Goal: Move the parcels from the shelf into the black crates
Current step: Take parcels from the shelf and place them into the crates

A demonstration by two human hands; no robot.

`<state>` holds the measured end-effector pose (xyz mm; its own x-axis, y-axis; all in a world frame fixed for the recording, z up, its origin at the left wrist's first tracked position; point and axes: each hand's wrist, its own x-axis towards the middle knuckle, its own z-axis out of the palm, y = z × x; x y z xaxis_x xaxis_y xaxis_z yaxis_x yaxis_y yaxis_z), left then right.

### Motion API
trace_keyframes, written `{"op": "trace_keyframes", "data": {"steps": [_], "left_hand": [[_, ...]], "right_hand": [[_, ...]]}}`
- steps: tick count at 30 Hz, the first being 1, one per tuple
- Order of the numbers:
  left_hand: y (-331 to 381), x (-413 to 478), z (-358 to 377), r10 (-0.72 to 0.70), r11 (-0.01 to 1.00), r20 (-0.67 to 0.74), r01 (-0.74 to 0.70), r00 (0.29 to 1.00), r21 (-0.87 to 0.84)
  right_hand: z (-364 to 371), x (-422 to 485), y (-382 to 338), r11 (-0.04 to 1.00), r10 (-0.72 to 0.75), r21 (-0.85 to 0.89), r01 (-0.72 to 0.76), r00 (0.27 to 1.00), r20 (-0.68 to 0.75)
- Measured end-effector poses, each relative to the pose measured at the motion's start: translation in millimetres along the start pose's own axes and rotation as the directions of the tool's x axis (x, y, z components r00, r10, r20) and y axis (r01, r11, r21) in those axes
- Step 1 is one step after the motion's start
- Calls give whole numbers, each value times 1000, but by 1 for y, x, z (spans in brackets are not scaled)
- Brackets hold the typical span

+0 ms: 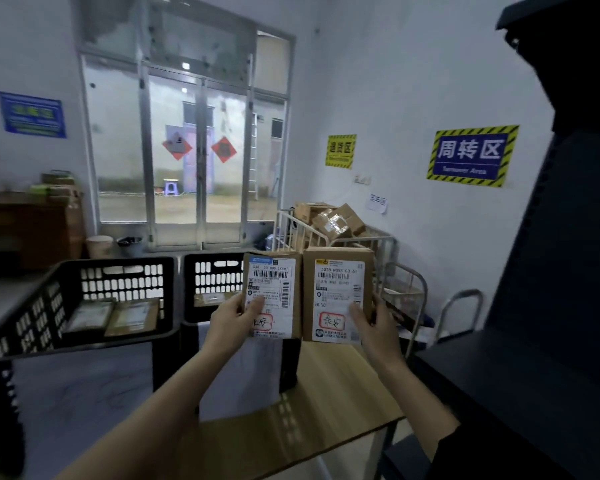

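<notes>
I hold two small cardboard parcels upright side by side, their white shipping labels facing me. My left hand (235, 318) grips the left parcel (273, 289) at its lower left corner. My right hand (373, 323) grips the right parcel (338, 289) at its lower right edge. Both parcels hang above the wooden table (336, 386), just in front of the right black crate (215, 275). The left black crate (84, 299) holds two flat parcels on its bottom. The dark shelf (548, 306) stands at the right.
A white wire cart (329, 233) piled with cardboard boxes stands behind the table near the wall. Metal chair frames (461, 306) sit between the table and the shelf. A glass door fills the far wall, with a brown cabinet at the left.
</notes>
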<state>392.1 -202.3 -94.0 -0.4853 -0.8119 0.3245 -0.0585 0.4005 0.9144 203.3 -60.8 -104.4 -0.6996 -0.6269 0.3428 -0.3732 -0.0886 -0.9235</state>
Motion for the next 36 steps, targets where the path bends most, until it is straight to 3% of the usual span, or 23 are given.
{"op": "trace_keyframes", "data": {"steps": [12,20,30,36], "left_hand": [[-58,60,-154,-64,996,-220,76,973,45],[-94,62,-244,-113,989,-351,141,930,55],[-134,91,-305,-168,957,-502,263,848,124],[-154,111,-313,-201,946,-495,299,845,126]], "right_hand": [[191,56,-16,990,-98,121,76,977,190],[305,62,-22,978,-105,205,31,927,360],[415,94,0,970,-89,242,-39,865,494],[443,113,15,976,-32,200,-84,855,517]]}}
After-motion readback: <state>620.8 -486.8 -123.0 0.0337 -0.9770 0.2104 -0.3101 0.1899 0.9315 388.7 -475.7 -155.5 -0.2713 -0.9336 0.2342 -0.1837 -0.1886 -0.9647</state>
